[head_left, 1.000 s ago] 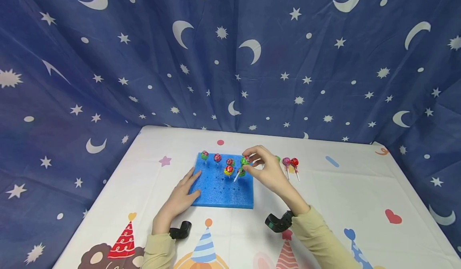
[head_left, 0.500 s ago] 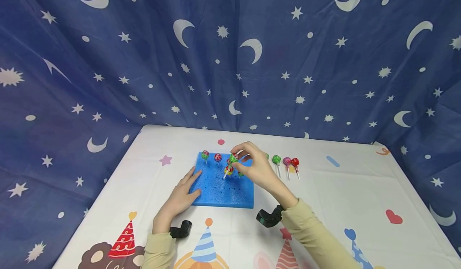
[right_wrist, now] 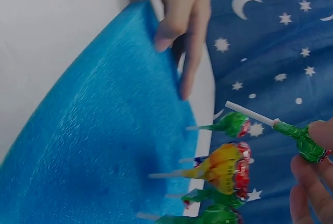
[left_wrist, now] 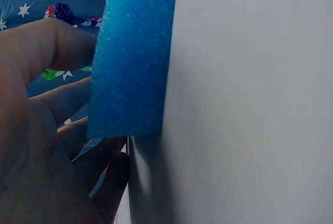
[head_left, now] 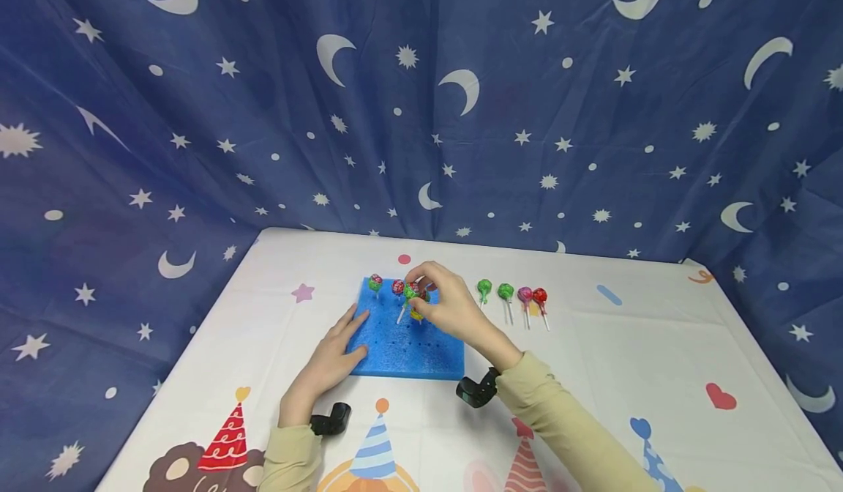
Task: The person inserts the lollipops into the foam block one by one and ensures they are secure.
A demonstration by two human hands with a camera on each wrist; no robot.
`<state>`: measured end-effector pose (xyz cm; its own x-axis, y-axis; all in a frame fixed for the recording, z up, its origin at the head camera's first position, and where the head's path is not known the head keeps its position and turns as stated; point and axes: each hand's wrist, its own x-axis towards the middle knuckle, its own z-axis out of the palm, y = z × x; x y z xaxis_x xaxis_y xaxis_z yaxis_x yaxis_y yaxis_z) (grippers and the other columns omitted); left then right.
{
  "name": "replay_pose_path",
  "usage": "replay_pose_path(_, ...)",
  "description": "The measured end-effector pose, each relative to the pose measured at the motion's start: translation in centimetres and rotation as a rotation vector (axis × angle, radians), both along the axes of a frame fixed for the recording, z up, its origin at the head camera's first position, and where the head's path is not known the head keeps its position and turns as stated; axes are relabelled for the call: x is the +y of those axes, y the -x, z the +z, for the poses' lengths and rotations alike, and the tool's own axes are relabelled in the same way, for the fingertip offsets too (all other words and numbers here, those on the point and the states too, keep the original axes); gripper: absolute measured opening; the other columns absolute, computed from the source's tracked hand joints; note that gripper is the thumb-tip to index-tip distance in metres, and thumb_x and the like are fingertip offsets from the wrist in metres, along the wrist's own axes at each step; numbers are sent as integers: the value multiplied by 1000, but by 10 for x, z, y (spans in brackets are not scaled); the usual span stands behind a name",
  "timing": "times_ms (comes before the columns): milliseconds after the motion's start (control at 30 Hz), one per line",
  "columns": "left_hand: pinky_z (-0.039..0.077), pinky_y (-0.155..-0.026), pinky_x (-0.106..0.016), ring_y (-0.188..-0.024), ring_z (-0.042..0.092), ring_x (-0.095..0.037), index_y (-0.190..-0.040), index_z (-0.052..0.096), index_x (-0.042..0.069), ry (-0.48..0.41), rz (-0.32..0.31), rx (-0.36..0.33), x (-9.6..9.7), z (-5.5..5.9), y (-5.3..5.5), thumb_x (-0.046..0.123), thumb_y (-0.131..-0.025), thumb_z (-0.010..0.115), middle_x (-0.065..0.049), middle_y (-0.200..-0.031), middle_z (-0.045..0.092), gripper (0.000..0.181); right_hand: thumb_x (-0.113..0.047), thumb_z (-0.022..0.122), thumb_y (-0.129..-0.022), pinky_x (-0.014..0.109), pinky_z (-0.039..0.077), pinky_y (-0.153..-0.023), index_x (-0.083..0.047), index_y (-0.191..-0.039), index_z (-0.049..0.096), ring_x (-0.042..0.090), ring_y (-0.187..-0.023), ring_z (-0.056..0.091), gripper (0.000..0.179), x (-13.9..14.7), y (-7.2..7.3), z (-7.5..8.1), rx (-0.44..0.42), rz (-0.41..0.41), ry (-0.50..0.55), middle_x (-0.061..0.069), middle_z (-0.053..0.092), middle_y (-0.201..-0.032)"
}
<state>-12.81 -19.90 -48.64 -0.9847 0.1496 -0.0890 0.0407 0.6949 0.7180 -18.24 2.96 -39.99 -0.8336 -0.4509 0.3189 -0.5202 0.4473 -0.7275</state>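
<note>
A blue foam board (head_left: pixel 408 356) with rows of small holes lies on the table. My left hand (head_left: pixel 332 349) rests along its left edge, fingers spread and fairly straight. Above the board, my right hand (head_left: pixel 444 305) pinches a green-and-red lollipop (head_left: pixel 411 291) by its wrapped head; its white stick slants down to the left, and in the right wrist view the stick's tip is free. Several lollipops stand stuck in the foam, among them a green-and-red one (head_left: pixel 375 282) at the far left corner, a red one (head_left: pixel 398 287) beside it and a yellow-and-red one (right_wrist: pixel 226 172).
Right of the board lie loose lollipops in a row: two green ones, the first (head_left: pixel 484 287) nearest the board, then a purple-pink one (head_left: pixel 524 296) and a red one (head_left: pixel 540 296). A printed white cloth covers the table; a starry blue curtain (head_left: pixel 421 111) hangs behind.
My right hand has moved left across the board with the green-and-red lollipop, uncovering the loose green lollipops on the right. My left hand has stayed in place.
</note>
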Motion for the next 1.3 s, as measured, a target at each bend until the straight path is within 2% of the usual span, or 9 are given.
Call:
replay_pose_path(100, 13, -114, -69, -148, 13, -42, -151, 31, 14, 1, -1, -1, -1, 0, 0, 18, -93, 53, -11, -163, 13, 62, -2, 69, -82, 44, 55, -81, -10, -106, 61, 22, -89, 62, 26, -4, 1, -5, 3, 8, -26, 5, 64, -104)
replay_pose_path(233, 14, -114, -69, -148, 13, -43, -151, 32, 13, 4, -2, -5, -1, 1, 0, 18, -93, 54, -12, -163, 13, 62, 0, 70, -81, 39, 56, -75, -10, -104, 62, 23, -87, 62, 26, -8, 3, -11, 39, 22, -59, 4, 64, -103)
replay_pose_path(400, 15, -114, -69, -148, 13, -43, -151, 32, 13, 8, -1, -3, -1, 1, 0, 18, -94, 54, -12, -163, 13, 62, 2, 69, -81, 34, 56, -77, -9, -103, 63, 18, -87, 62, 25, -11, 6, -18, 98, 45, -74, 3, 65, -104)
replay_pose_path(633, 15, -113, -69, -148, 13, -43, -151, 32, 14, 11, 0, 2, -1, 0, 0, 18, -93, 53, -11, -163, 14, 62, 4, 68, -82, 36, 57, -77, -7, -102, 62, 17, -86, 62, 23, -15, 7, -25, 109, 66, -84, 5, 66, -102)
replay_pose_path(900, 16, -113, -69, -148, 14, -43, -151, 32, 15, 8, 6, -3, -1, 0, -1, 19, -93, 53, -11, -163, 14, 62, 0, 69, -82, 35, 51, -86, -11, -99, 62, 14, -91, 63, 21, -18, 9, -30, 171, 62, -183, 0, 67, -99)
replay_pose_path(1300, 15, -113, -69, -148, 13, -42, -151, 32, 14, 4, 1, -13, -2, -1, 1, 19, -93, 54, -10, -163, 13, 63, -2, 69, -83, 30, 43, -78, -13, -98, 64, 13, -92, 63, 18, -22, 9, -31, 243, 56, -236, -2, 67, -96)
